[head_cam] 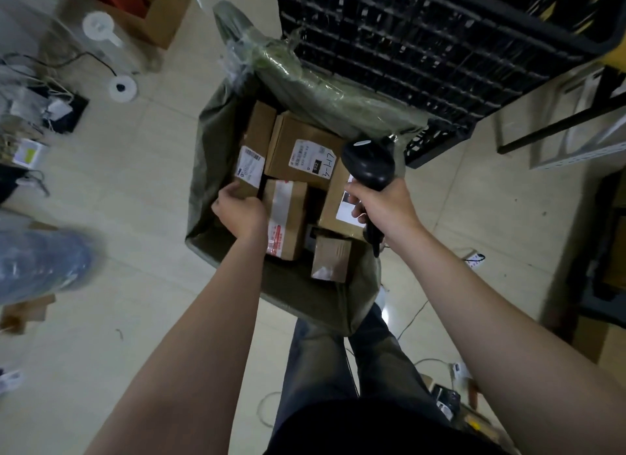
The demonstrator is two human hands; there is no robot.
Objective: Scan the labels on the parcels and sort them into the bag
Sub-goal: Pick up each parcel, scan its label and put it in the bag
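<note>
An open olive-green bag [216, 143] stands on the floor in front of me, holding several brown cardboard parcels with white labels. My left hand [242, 210] is inside the bag, fingers closed on the near end of a narrow labelled parcel [254, 149] at the bag's left side. My right hand [382, 200] grips a black handheld barcode scanner [369, 163], its head pointing away over the parcels. A larger box [301, 146] with a label lies in the middle, a taped box [286, 214] beside my left hand, and a small box [330, 258] near the front.
A black plastic crate [423, 41] fills the upper right, resting against the bag's far rim. Cables and a power strip [474, 256] lie on the tiled floor at right. A blue bag [40, 261] and clutter sit at left. My legs are below the bag.
</note>
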